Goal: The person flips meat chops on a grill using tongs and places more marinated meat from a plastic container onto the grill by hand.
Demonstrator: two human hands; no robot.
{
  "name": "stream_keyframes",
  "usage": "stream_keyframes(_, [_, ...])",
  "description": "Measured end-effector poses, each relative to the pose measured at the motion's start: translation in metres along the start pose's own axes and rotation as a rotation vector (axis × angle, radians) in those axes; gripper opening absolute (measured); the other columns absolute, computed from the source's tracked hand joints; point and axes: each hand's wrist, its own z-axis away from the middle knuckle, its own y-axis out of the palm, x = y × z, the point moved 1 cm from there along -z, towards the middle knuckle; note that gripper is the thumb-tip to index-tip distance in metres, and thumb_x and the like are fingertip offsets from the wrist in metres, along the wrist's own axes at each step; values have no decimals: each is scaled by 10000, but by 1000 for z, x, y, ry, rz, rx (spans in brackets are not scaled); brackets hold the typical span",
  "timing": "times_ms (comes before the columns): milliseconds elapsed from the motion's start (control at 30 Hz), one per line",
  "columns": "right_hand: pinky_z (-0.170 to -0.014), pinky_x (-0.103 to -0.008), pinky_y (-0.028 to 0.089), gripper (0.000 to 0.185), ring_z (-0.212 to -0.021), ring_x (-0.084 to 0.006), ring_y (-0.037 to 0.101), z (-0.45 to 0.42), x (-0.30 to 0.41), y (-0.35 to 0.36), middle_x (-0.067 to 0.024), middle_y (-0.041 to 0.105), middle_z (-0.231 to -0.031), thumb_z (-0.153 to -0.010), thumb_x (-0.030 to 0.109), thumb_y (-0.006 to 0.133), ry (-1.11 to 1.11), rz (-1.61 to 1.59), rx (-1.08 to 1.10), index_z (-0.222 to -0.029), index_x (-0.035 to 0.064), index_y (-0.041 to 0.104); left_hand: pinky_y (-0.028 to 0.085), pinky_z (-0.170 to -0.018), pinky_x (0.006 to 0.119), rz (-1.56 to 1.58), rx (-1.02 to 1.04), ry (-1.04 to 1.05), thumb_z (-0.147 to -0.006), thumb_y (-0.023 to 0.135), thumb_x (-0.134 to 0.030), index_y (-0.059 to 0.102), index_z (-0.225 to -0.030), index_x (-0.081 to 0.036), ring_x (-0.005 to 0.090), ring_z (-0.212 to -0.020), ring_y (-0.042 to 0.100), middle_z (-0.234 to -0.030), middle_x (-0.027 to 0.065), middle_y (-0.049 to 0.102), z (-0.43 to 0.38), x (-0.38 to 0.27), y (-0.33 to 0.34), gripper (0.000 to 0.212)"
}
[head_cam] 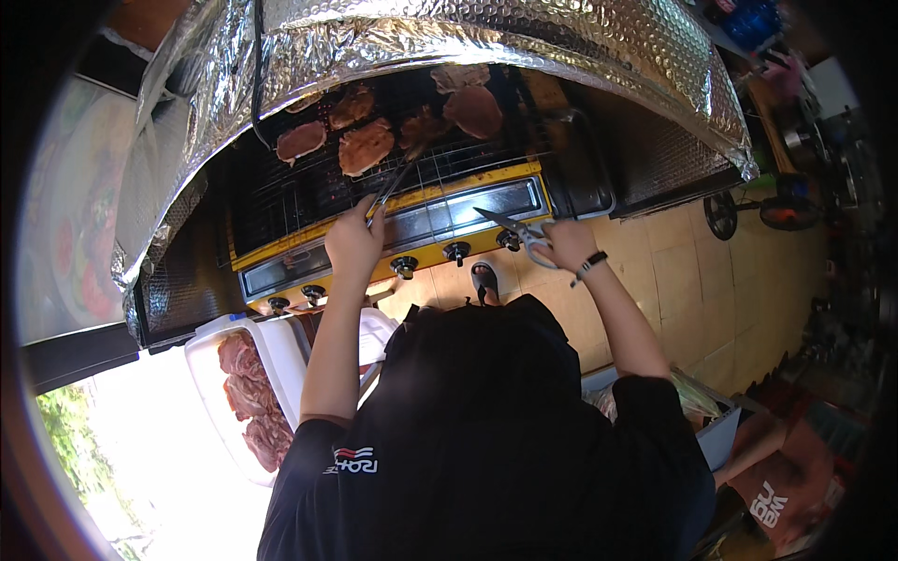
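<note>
My left hand [356, 235] grips metal tongs [390, 184] that reach over the wire grate of a yellow gas grill [379, 270]. Their tips are at a browned piece of meat [423, 128]; whether they pinch it, I cannot tell. Left of it lies a larger browned slice [365, 146], with a paler slice [302, 141] further left. A pink slice [473, 112] rests at the right of the grate. In my right hand [567, 244] is a pair of scissors [518, 230], held in front of the grill's right end, blades pointing left, their handles partly hidden by my fingers.
Foil insulation [449, 35] forms a hood over the grill. At lower left stands a white tub [270, 343] of raw meat [252, 400]. Control knobs [404, 267] line the grill's front. A metal tray [586, 165] sits at its right. Another person's arm [754, 445] shows at lower right, near a bin [720, 436].
</note>
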Motion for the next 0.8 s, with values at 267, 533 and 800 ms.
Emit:
stream_keyframes(267, [-808, -432, 428, 259, -931, -254, 599, -50, -9, -3, -87, 610, -943, -763, 211, 638, -151, 96, -232, -997, 99, 629, 498, -582, 374, 186, 63, -147, -859, 610, -385, 670, -1054, -102, 293, -602, 632, -672, 139, 633, -3, 2, -4, 349])
stream_keyframes(533, [-786, -434, 476, 314, -914, -345, 596, -18, -54, 38, -163, 627, -934, -786, 228, 650, 387, -260, -853, -1022, 26, 603, 288, -405, 198, 1139, 319, -522, -925, 570, -354, 646, -982, -59, 47, -429, 386, -555, -37, 474, 6, 27, 39, 309])
stream_keyframes(800, [-763, -462, 503, 488, -856, -398, 622, -29, -89, 119, -216, 649, -898, -757, 360, 686, 634, -333, -326, -1043, -16, 566, 249, -382, 196, 1154, 423, -664, -922, 580, -333, 646, -987, -54, 47, -403, 360, -545, -35, 460, 25, 30, 31, 294])
